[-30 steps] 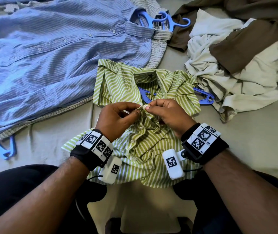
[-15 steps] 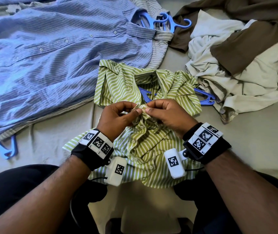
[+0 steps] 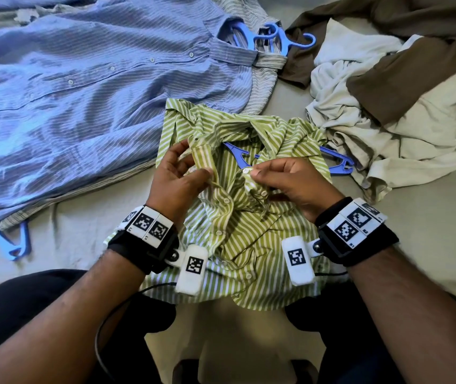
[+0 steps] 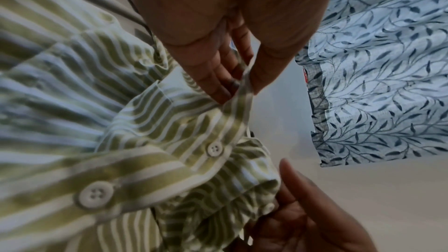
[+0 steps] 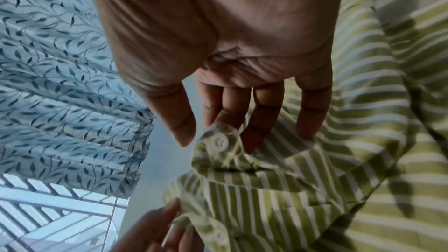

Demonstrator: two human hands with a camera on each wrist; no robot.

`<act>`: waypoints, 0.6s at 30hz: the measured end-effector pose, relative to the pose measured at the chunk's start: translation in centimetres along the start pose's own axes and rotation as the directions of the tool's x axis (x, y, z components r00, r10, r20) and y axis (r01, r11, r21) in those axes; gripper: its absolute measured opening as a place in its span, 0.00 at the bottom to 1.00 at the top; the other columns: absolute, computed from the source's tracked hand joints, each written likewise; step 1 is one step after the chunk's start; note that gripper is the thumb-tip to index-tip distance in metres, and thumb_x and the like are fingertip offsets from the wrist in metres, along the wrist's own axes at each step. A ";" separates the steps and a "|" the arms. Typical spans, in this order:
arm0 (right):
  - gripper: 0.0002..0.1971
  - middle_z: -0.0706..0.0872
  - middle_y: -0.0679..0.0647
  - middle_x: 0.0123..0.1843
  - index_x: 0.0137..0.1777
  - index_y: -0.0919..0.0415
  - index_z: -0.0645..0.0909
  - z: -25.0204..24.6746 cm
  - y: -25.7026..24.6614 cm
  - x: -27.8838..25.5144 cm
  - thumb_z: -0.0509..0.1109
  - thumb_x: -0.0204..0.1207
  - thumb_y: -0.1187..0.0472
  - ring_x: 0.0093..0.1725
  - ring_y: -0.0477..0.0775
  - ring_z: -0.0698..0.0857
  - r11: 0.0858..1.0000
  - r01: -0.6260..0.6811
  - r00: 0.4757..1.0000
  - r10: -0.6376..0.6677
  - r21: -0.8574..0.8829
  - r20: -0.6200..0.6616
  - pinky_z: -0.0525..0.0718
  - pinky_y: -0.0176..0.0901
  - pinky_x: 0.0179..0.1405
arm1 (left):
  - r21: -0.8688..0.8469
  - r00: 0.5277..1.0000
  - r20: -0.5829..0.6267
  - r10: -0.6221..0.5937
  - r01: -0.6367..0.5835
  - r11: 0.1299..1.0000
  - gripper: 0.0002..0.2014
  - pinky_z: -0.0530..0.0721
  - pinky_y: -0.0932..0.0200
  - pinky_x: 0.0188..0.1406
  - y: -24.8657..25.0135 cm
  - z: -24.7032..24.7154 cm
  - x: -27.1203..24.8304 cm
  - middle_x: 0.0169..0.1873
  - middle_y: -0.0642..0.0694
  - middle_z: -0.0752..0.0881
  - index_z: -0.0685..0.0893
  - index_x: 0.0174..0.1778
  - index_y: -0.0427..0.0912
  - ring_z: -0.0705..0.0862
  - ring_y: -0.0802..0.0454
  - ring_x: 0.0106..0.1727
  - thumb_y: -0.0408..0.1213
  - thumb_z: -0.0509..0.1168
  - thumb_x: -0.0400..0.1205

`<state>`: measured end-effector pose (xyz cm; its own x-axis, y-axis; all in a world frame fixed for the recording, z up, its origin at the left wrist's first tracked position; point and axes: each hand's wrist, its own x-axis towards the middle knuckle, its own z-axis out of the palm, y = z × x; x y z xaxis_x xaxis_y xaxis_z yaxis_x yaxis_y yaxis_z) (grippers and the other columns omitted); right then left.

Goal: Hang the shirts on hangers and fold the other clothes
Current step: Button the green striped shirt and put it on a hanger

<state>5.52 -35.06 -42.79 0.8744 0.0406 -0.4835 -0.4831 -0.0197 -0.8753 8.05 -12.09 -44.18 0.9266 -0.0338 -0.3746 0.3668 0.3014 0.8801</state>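
A green-and-white striped shirt (image 3: 246, 239) lies crumpled on the bed before me, over a blue hanger (image 3: 239, 156) that shows at its open neck. My left hand (image 3: 190, 169) pinches the buttonhole strip (image 4: 240, 106) of the shirt front between thumb and fingers. My right hand (image 3: 260, 173) pinches the other front edge just under a white button (image 5: 219, 141). The two edges are held apart, with a gap between them. Lower buttons (image 3: 226, 200) on the front look fastened.
A blue striped shirt (image 3: 96, 92) on a blue hanger (image 3: 273, 37) lies spread at the back left over another striped shirt. A heap of brown (image 3: 404, 67) and cream clothes (image 3: 381, 139) sits at the back right. Bare bedsheet (image 3: 415, 231) lies to the right.
My hands, which held the two shirt edges together at one point, have drawn apart. The left hand has moved up and left with the buttonhole strip.
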 end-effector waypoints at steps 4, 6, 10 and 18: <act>0.12 0.96 0.57 0.48 0.54 0.67 0.92 1.1 0.6 0.1 0.84 0.75 0.61 0.39 0.41 0.90 0.995 0.081 0.997 -0.080 -0.054 0.020 0.83 0.29 0.37 | 0.063 0.997 0.021 -0.072 0.071 0.995 0.35 0.90 0.55 0.44 -0.3 -0.2 0.0 0.55 0.41 0.90 0.76 0.73 0.43 0.91 0.49 0.44 0.14 0.74 0.72; 0.11 0.96 0.59 0.48 0.53 0.66 0.92 1.3 0.7 0.1 0.84 0.75 0.60 0.43 0.45 0.92 0.992 0.105 0.994 -0.104 -0.065 0.015 0.85 0.31 0.40 | 0.392 0.996 -0.048 -0.076 0.088 0.916 0.30 0.92 0.51 0.44 -0.7 -0.7 0.2 0.53 0.43 0.90 0.78 0.70 0.41 0.93 0.48 0.45 0.32 0.83 0.74; 0.10 0.96 0.57 0.46 0.50 0.60 0.93 1.3 0.8 0.4 0.86 0.74 0.56 0.49 0.58 0.95 0.981 0.137 0.990 -0.140 -0.140 -0.016 0.93 0.46 0.53 | 0.562 0.987 -0.035 -0.154 0.147 0.814 0.23 0.94 0.36 0.50 -1.3 -1.3 -0.1 0.42 0.39 0.94 0.87 0.53 0.32 0.95 0.40 0.44 0.47 0.83 0.75; 0.10 0.86 0.49 0.29 0.42 0.50 0.93 1.5 1.5 0.6 0.83 0.73 0.45 0.29 0.46 0.80 0.872 0.246 0.957 -0.288 -0.422 -0.038 0.85 0.51 0.37 | 0.383 0.993 0.120 0.011 -0.057 0.922 0.05 0.90 0.55 0.45 0.3 0.0 -1.0 0.39 0.41 0.93 0.92 0.47 0.34 0.91 0.49 0.41 0.29 0.79 0.78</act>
<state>5.29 -33.53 -44.41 0.9776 0.0067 -0.2103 -0.1872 -0.4291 -0.8837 7.21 -11.94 -43.56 0.9340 -0.1448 -0.3266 0.3171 -0.0853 0.9446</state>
